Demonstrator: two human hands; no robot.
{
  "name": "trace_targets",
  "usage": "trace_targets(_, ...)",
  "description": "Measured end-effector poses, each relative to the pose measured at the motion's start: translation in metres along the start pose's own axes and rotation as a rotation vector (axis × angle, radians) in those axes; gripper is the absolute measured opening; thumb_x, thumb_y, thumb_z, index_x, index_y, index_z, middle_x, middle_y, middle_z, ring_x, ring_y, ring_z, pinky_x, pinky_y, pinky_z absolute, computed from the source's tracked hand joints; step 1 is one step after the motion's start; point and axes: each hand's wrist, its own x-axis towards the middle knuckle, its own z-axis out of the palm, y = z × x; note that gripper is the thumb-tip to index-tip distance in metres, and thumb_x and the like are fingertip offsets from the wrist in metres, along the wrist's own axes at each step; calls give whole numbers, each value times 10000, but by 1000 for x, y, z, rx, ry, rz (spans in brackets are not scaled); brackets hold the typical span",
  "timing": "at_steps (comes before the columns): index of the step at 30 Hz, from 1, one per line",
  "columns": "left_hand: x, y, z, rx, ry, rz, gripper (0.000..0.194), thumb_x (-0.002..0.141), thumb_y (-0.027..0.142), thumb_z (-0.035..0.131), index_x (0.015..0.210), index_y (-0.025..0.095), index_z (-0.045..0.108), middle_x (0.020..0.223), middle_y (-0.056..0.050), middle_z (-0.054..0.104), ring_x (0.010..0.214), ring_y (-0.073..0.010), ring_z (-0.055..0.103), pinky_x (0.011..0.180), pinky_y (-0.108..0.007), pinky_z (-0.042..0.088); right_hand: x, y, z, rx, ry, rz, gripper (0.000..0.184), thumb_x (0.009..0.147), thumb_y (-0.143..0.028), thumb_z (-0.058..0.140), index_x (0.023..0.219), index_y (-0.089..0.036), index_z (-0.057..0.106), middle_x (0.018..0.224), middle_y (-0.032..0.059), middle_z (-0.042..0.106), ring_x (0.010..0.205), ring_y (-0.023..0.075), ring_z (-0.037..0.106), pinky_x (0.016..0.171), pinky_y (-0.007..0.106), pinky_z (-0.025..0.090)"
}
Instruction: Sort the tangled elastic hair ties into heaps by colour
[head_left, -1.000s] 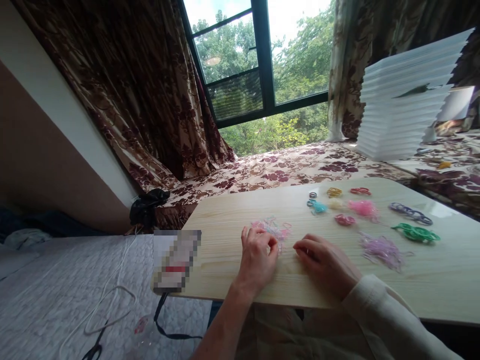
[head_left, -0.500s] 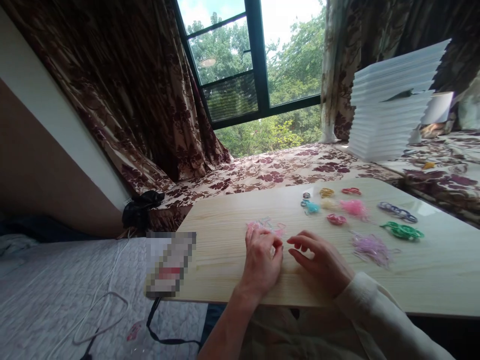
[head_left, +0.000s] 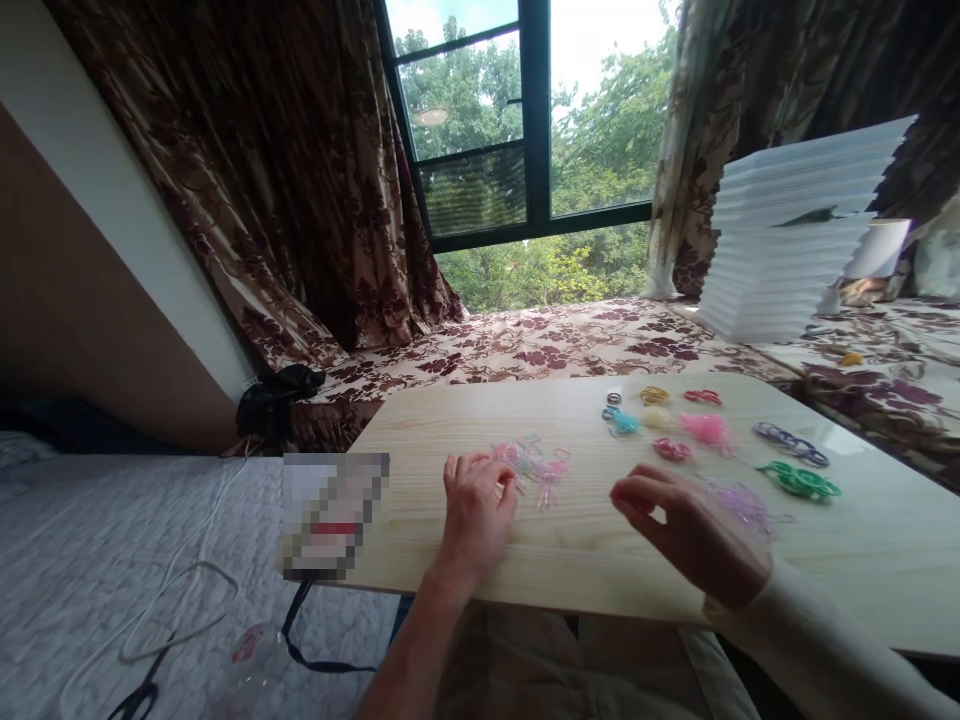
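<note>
A loose heap of mixed pastel elastic bands [head_left: 536, 465] lies on the pale wooden table [head_left: 420, 420]. Just left of the heap, my left hand [head_left: 478, 508] is closed, thumb and index finger pressed together. My right hand [head_left: 694, 530] pinches thumb against fingertips, apart from the heap and partly over the lilac bands [head_left: 742, 503]. Whatever either pinch holds is too small to make out. Behind the right hand lie bright pink bands [head_left: 707, 430], light blue bands [head_left: 622, 422] and cream bands [head_left: 657, 418].
Larger hair ties sit in groups: green [head_left: 801, 480], dark blue [head_left: 791, 443], rose [head_left: 671, 449], yellow [head_left: 654, 396] and red [head_left: 703, 397]. A blurred-out flat object [head_left: 334, 520] rests on the left table corner. White foam sheets [head_left: 787, 240] stand stacked behind.
My hands have drawn apart: the left moved left off the heap, the right moved right toward the lilac bands. The right fingers, parted half a second ago, are pinched together.
</note>
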Motion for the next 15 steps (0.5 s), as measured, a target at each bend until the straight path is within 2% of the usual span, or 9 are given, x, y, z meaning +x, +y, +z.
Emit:
trace_targets(3, -5, -15, -2, 55, 53, -34, 120, 832, 138, 572, 798, 212, 660, 884, -43, 711, 1039, -249, 570, 1037, -508, 348, 19, 24, -39, -218, -120, 73, 214, 840, -320, 537, 713, -233, 686, 744, 56, 667, 649, 177, 593, 612, 302, 418)
trace_targets(6, -8, -19, 0, 62, 69, -23, 122, 842, 145, 559, 826, 210, 662, 901, -42, 715, 1054, -253, 566, 1041, -504, 343, 58, 53, -61, -409, -206, 202, 183, 809, -247, 557, 719, -223, 714, 799, 59, 698, 682, 172, 601, 629, 301, 394)
trace_targets(8, -9, -19, 2, 58, 77, -11, 124, 844, 147, 555, 843, 209, 662, 907, -40, 717, 1061, -253, 567, 1053, -506, 330, 85, 72, -62, -453, -218, 246, 171, 783, -229, 579, 690, -212, 721, 753, 67, 696, 668, 183, 596, 613, 309, 380)
trace_targets(11, -8, -19, 3, 55, 96, -13, 120, 832, 146, 563, 851, 210, 663, 900, -38, 718, 1061, -254, 570, 1059, -506, 325, 115, 94, -49, -494, -239, 311, 140, 746, -214, 614, 668, -215, 731, 689, 57, 687, 622, 180, 593, 571, 301, 367)
trace_targets(15, -8, -21, 2, 56, 90, -16, 118, 832, 152, 565, 842, 213, 666, 890, -40, 717, 1058, -257, 572, 1054, -503, 331, 128, 109, -26, -507, -280, 339, 102, 760, -225, 653, 701, -220, 736, 732, 61, 699, 672, 181, 623, 583, 298, 403)
